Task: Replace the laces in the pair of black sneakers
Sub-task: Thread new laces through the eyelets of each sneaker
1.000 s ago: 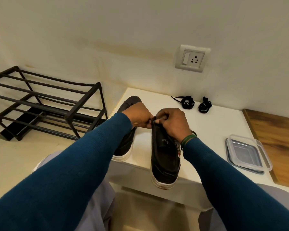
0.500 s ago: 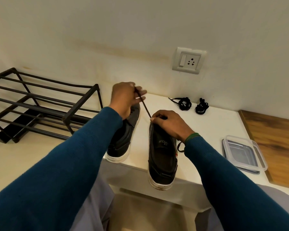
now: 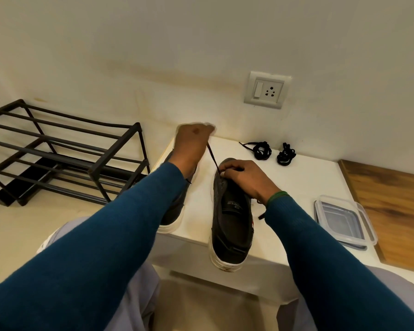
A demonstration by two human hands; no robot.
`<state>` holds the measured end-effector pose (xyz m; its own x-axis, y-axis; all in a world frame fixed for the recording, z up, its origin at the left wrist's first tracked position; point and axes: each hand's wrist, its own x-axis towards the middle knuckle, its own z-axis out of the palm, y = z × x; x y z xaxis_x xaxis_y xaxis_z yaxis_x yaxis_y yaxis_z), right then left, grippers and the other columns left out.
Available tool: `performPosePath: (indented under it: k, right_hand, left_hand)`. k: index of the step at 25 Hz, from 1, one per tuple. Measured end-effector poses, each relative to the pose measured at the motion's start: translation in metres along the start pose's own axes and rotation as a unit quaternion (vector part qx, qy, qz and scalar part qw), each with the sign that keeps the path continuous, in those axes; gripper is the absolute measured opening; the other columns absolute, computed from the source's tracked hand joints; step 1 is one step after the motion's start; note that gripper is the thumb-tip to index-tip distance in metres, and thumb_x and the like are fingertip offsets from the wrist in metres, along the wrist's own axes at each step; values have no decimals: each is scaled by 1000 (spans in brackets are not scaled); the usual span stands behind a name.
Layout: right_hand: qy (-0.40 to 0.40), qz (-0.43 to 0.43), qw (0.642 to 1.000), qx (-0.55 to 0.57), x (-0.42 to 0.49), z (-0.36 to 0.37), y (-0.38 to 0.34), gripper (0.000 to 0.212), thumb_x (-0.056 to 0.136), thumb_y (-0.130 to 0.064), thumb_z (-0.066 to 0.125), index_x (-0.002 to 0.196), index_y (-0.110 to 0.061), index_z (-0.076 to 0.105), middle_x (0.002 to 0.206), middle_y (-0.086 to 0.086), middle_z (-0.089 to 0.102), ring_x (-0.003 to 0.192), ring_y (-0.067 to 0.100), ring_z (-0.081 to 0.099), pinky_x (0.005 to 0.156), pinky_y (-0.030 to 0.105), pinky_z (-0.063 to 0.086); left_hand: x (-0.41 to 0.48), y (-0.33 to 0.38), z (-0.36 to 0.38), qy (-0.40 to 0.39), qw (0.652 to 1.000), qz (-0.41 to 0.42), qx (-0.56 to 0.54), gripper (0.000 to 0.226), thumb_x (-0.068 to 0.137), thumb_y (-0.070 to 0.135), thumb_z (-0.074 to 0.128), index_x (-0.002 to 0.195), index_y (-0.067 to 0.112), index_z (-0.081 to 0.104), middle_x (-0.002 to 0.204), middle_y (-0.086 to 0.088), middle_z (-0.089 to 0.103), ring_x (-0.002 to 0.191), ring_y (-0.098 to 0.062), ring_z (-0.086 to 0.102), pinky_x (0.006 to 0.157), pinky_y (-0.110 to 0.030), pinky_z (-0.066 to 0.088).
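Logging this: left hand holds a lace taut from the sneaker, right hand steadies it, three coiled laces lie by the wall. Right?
Wrong count: the head view shows two coiled laces by the wall, not three. The rest stands.

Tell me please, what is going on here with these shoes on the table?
A person is relacing black sneakers at a white table. The left hand holds a black lace taut, stretched up from the eyelets of the nearer sneaker, which the right hand grips at its far end. The second sneaker lies beside it, partly under the left arm. Two coiled laces lie near the wall, untouched.
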<state>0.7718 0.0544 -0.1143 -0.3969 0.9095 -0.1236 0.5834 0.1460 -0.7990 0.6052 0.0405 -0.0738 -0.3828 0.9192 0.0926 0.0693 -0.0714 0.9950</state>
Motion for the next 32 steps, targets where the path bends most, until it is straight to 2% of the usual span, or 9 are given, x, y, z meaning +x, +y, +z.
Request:
performPosePath:
  k: [3,5,8,12,17,21,26,30,32]
  right_hand:
    - [-24,4,998,-58,1,3,8,28,96,-40,55,121,-32,66,127,-6,61,117,15,52,100,34,41]
    - [58,-5,998,-40,0,5,14,31,100,-38,51,126,-27,62,130,-2,59,119,18,52,104,38,41]
    - [174,45,984,-3,-3,-15,29,33,99,-38,54,123,-17,59,122,5,62,109,21,59,91,35,49]
    - [-37,108,986,-118,-18,-38,38,36,93,-35,67,124,-21,57,99,1,67,91,18,66,86,35,54]
    - [35,71,992,-99,-25,-46,30,31,94,-4,55,122,-15,62,89,9,70,81,18,67,82,37,55]
    - [179,93,952,230,-26,-48,18,26,98,-3,44,121,-8,56,89,12,57,55,17,56,56,37,55]
    - [248,32,962,-108,-22,-51,19,13,97,-26,59,102,-15,66,86,-6,59,79,12,57,72,30,48]
    - [283,4,926,250,-23,-56,6,15,93,-16,57,101,-8,68,83,8,64,57,21,59,41,24,35]
    - [247,39,953,173,-23,-60,11,15,92,-13,58,103,-8,67,90,11,67,66,27,66,43,25,41]
  left_hand:
    - [9,12,-7,82,968,-92,-219,14,86,13,68,74,8,63,63,-1,42,57,-16,42,58,-28,47]
    - [7,1,-6,19,999,-38,3,21,85,15,66,69,7,55,63,-6,41,57,-20,39,53,-27,42]
    - [0,-18,2,-74,949,71,297,8,84,10,60,79,10,54,71,1,52,62,-13,45,55,-24,37]
    - [5,-36,1,-191,887,49,416,15,87,7,61,100,12,54,98,-1,60,83,-14,57,62,-22,44]
    - [2,-37,1,-226,877,35,422,16,86,13,69,100,11,60,96,0,62,84,-17,60,68,-26,51]
    - [-2,-30,0,-215,866,49,448,29,87,34,74,95,9,61,89,-1,62,83,-15,58,70,-28,47]
    - [-5,-27,0,-196,866,37,459,50,83,37,79,112,6,53,104,-7,60,88,-19,55,68,-29,49]
    - [-4,-28,0,-188,876,24,444,85,79,35,83,141,3,36,129,-13,55,115,-26,57,84,-29,51]
    - [-4,-29,-1,-221,868,19,445,80,82,34,80,146,8,39,134,-12,56,121,-26,57,95,-32,50]
